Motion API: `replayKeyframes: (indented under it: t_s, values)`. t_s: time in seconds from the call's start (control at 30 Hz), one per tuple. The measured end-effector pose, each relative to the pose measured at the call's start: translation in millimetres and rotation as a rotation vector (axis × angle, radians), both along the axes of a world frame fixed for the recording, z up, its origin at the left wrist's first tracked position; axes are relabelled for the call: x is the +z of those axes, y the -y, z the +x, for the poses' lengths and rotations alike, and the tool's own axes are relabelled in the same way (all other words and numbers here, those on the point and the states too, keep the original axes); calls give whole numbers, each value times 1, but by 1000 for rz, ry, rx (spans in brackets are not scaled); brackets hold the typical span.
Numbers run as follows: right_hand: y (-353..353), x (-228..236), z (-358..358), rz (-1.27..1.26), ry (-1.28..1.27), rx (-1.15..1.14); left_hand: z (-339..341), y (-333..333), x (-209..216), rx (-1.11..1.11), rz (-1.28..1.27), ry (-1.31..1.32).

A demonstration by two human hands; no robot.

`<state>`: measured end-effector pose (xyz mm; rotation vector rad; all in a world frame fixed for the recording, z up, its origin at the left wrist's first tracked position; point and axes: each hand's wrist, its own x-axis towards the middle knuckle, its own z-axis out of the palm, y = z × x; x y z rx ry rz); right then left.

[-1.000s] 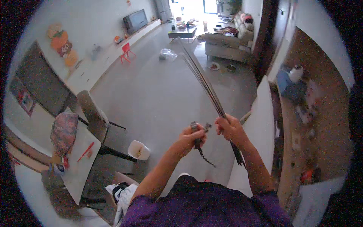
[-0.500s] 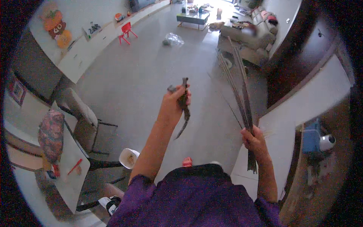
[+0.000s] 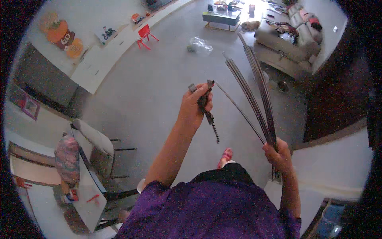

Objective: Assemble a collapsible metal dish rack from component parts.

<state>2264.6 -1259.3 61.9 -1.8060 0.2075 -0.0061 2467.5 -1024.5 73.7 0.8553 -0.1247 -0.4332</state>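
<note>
Head view, looking down. A bundle of thin rods point(image 3: 263, 93) and a dark spiral-shafted tool point(image 3: 215, 129) are held over the grey floor point(image 3: 159, 87), well to the right of the right edge of the tabletop point(image 3: 88, 213). The right hand point(image 3: 279, 153) has its fingers closed around the rods near their lower ends; the left hand point(image 3: 193, 103) has its fingers clenched about the tool. Judged from this view, both items are already in hand and neither is set down; one single rod point(image 3: 239, 111) is splayed from the fanned bundle, and how much is left cannot be read. The bundle's long axis runs obliquely, far tips pointing forward and left, short ends back toward the person. The tool's spiral points back and slightly right. The single rod's tip lies at or just beside the tool's metal end; overlap leaves contact uncertain.
</note>
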Motion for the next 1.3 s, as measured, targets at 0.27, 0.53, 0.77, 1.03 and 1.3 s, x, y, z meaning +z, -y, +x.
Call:
replayKeyframes:
  t_s: [0.27, 0.53, 0.77, 1.03, 1.3]
  values:
    - [58, 46, 180, -32, -135, 118, 146, 37, 40, 131, 99, 58]
    - [104, 26, 328, -411, -7, 84, 302, 79, 27, 238, 519, 190]
    - [110, -13, 383, -525, 83, -29, 388, 108, -12, 50, 423, 167]
    - [136, -67, 470, -47, -86, -47, 495, 154, -68, -38, 335, 179]
    - [137, -143, 670, -444, 104, 17, 680, 140, -162, -10, 363, 148]
